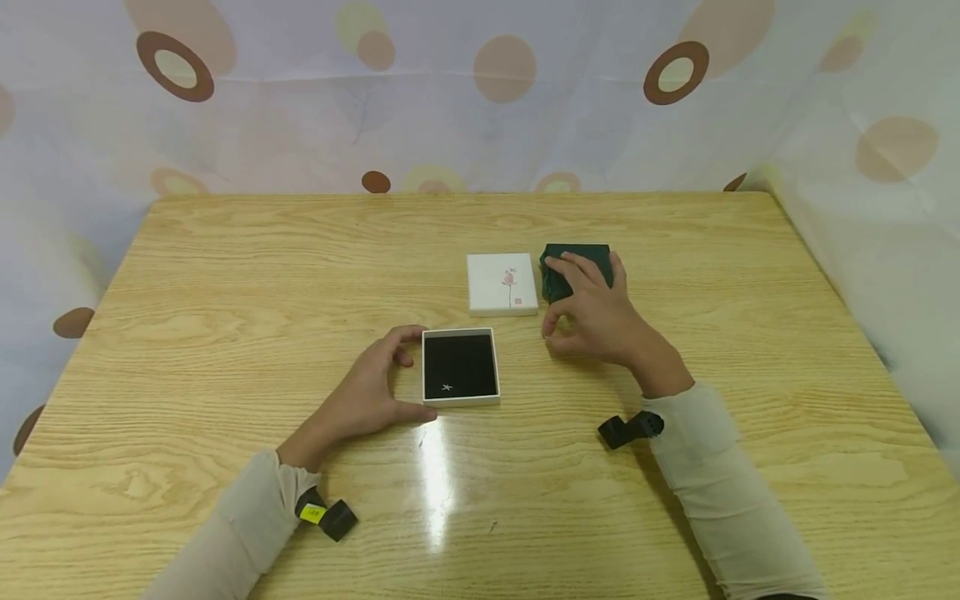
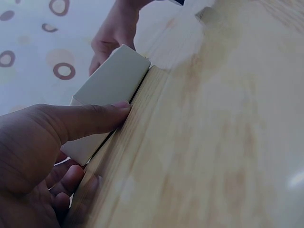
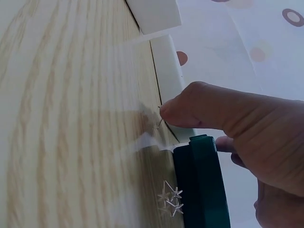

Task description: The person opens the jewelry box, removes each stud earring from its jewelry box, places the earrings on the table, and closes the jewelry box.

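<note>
My left hand (image 1: pixel 366 393) grips the left side of a shallow white box (image 1: pixel 465 401), thumb at the near corner and fingers at the far one. Inside the box lies a black insert (image 1: pixel 463 360) with a small silver star-shaped earring (image 1: pixel 447 387) on it. My right hand (image 1: pixel 600 323) is over the table, thumb and index finger pinching a tiny silver earring, whose thin wire (image 3: pixel 159 124) shows below the thumb in the right wrist view. Its other fingers spread over a dark green box (image 1: pixel 588 250). Silver star shapes (image 3: pixel 172 199) appear beside that box.
A white lid (image 1: pixel 489 287) printed with a pink flower lies between the two boxes, toward the back and close beside the green one. Everything is on a wood-grain table (image 1: pixel 300 275), with a patterned cloth (image 1: pixel 427 100) hanging behind it.
</note>
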Action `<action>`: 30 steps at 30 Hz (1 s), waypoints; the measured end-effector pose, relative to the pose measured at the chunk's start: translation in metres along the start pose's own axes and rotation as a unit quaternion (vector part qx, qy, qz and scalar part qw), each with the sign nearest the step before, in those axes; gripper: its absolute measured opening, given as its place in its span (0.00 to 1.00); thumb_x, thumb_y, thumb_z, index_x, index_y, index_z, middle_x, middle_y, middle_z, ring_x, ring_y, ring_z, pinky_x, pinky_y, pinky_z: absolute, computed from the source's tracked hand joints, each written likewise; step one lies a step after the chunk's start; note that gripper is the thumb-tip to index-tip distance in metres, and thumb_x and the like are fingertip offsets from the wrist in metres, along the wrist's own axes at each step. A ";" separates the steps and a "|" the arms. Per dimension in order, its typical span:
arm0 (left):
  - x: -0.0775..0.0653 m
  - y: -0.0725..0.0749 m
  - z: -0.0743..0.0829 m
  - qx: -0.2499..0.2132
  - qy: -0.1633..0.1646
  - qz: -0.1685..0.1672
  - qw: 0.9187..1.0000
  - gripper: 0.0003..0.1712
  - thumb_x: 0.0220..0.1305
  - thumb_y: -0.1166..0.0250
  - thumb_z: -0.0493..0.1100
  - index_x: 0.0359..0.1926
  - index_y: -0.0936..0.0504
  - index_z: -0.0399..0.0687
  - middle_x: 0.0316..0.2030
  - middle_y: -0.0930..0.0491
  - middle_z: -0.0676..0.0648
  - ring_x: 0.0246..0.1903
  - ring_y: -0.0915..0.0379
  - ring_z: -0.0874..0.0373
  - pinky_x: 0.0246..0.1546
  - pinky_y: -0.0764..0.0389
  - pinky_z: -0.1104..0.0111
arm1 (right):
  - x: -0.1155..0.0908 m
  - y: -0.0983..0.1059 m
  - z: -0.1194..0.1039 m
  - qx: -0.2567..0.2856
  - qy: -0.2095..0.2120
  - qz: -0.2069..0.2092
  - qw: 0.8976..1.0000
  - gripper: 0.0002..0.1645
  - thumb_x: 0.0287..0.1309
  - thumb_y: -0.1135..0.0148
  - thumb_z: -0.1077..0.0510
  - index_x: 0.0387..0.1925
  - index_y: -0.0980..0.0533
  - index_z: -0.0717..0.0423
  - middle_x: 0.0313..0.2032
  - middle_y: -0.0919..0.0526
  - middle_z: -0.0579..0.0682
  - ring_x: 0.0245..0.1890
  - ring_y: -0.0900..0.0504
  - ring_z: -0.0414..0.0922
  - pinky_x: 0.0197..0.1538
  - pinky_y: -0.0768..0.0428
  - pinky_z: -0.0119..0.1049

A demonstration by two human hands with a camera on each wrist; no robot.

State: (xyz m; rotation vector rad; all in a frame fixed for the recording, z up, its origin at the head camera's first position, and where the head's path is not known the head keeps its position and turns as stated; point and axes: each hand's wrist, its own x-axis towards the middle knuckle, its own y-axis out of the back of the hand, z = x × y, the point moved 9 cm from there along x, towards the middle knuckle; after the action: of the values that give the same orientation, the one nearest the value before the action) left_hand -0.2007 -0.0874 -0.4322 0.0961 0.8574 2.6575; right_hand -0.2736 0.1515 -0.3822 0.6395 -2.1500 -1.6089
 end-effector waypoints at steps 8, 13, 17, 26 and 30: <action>0.001 0.002 0.000 0.003 0.000 0.006 1.000 0.59 0.37 0.15 0.44 0.71 0.37 0.51 0.65 0.29 0.45 0.54 0.29 0.49 0.62 0.31 0.53 | 0.002 0.000 -0.003 -0.010 0.009 -0.001 1.000 0.04 0.51 0.32 0.55 0.24 0.15 0.42 0.75 0.41 0.60 0.78 0.52 0.59 0.70 0.69 0.76; 0.000 0.002 0.001 -0.001 0.006 0.004 1.000 0.59 0.37 0.15 0.45 0.71 0.37 0.53 0.65 0.29 0.46 0.55 0.29 0.50 0.62 0.32 0.53 | 0.000 0.007 -0.003 -0.011 0.004 0.012 1.000 0.02 0.54 0.31 0.53 0.29 0.13 0.42 0.75 0.41 0.60 0.77 0.51 0.59 0.70 0.70 0.75; -0.001 0.000 0.001 0.000 0.007 0.003 1.000 0.59 0.37 0.15 0.44 0.71 0.37 0.53 0.64 0.29 0.46 0.54 0.30 0.50 0.62 0.32 0.53 | -0.004 0.016 -0.006 0.002 0.007 0.042 0.999 0.05 0.57 0.32 0.56 0.35 0.13 0.43 0.75 0.41 0.59 0.77 0.50 0.59 0.71 0.70 0.74; -0.002 0.001 0.002 0.005 -0.005 0.008 1.000 0.59 0.37 0.15 0.45 0.71 0.37 0.51 0.64 0.29 0.44 0.53 0.30 0.51 0.60 0.31 0.54 | -0.006 0.029 -0.073 0.021 0.123 0.107 0.986 0.06 0.52 0.26 0.55 0.34 0.14 0.42 0.71 0.35 0.58 0.74 0.42 0.59 0.70 0.64 0.75; -0.001 0.001 0.002 0.005 -0.007 0.008 1.000 0.58 0.38 0.15 0.46 0.71 0.37 0.52 0.65 0.29 0.45 0.53 0.30 0.51 0.59 0.31 0.54 | 0.001 0.020 -0.106 0.017 0.157 0.081 0.984 0.05 0.52 0.26 0.52 0.33 0.14 0.39 0.70 0.32 0.56 0.73 0.39 0.55 0.70 0.63 0.76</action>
State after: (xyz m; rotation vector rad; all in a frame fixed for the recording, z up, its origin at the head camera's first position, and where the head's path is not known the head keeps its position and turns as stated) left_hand -0.2000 -0.0874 -0.4304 0.1229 0.8695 2.6637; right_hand -0.2184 0.0724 -0.3345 0.6624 -1.9457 -1.2936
